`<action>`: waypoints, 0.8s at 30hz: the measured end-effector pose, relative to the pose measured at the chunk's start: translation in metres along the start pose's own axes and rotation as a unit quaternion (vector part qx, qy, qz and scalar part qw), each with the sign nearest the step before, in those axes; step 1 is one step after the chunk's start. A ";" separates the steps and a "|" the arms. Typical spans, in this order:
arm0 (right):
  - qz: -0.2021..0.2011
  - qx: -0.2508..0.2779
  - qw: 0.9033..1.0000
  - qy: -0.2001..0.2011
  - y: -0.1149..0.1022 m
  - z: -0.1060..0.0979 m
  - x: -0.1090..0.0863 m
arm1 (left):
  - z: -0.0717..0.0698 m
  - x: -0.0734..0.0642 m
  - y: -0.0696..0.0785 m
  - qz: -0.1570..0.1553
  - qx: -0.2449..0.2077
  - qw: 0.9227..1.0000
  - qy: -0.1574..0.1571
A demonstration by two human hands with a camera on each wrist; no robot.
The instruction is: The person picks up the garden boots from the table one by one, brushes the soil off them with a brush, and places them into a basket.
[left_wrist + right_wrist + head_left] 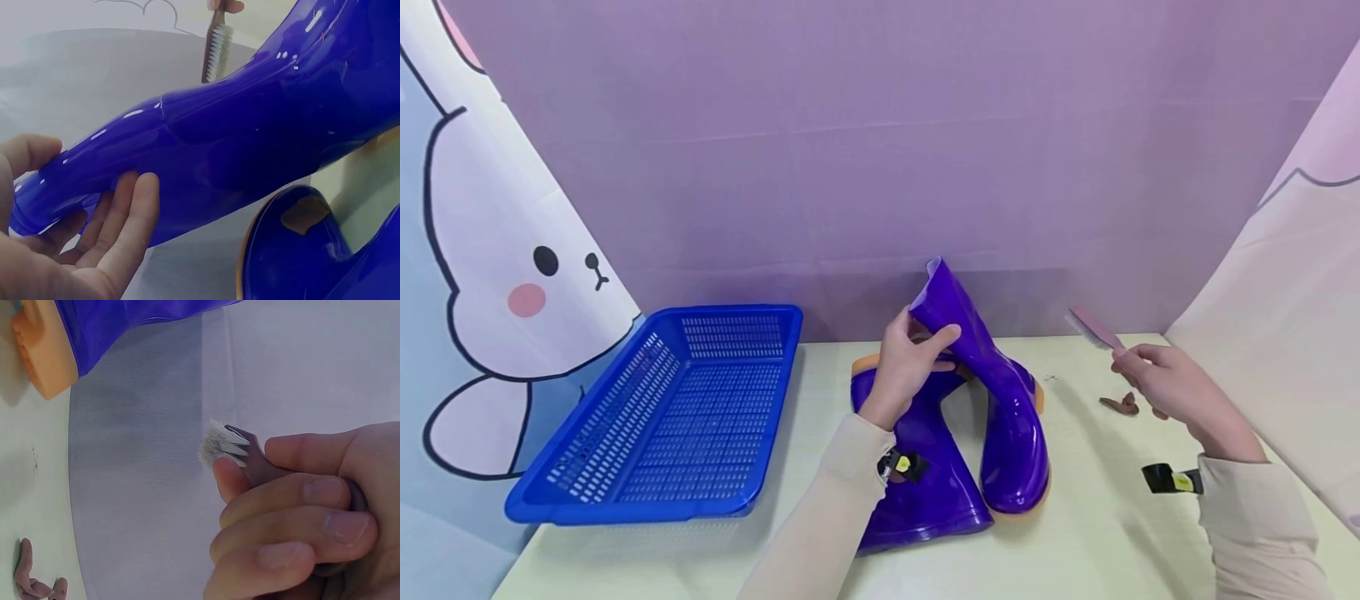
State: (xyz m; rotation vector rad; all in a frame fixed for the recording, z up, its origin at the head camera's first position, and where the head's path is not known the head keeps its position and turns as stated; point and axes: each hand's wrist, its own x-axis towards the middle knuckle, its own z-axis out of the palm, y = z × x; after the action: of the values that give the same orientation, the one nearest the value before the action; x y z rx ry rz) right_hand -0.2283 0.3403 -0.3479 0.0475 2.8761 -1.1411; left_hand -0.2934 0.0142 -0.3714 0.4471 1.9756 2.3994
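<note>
Fingers (pixel 275 500) of the right hand (pixel 1176 383) partly hide the brush (pixel 1093 324).

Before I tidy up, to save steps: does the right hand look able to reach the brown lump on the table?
Probably yes: the right hand is near the brown lump and nothing visible blocks the way, though the brush occupies its grip.

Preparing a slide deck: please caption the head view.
Left grip on a purple rain boot, its mate alongside; right grip on a pink bristle brush.
</note>
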 end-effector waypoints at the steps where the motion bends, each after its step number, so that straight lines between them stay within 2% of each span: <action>1: 0.000 0.000 1.000 -0.001 0.000 0.000 0.000 | -0.001 0.000 0.001 0.002 0.004 1.000 -0.003; 6: 0.000 0.001 1.000 0.000 0.001 -0.002 0.000 | -0.004 -0.001 0.005 0.009 0.063 0.998 -0.026; 10: -0.002 0.001 1.000 0.002 0.003 -0.003 -0.001 | -0.006 -0.002 0.006 0.020 0.135 0.990 -0.042; 17: 0.001 0.001 1.000 0.000 0.004 -0.003 0.000 | 0.006 -0.007 -0.006 0.011 0.270 0.962 -0.036; 19: 0.000 -0.001 1.000 0.000 0.004 -0.002 0.000 | 0.012 -0.008 -0.010 -0.002 0.279 0.960 -0.029; 24: 0.004 -0.005 1.000 -0.001 0.002 -0.003 0.000 | 0.024 -0.014 -0.016 -0.039 0.270 0.962 -0.016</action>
State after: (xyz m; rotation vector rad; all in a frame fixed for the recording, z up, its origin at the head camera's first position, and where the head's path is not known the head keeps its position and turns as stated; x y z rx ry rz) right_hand -0.2287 0.3436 -0.3471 0.0575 2.8782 -1.1240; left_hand -0.2770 0.0382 -0.3856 0.3916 2.5632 1.7667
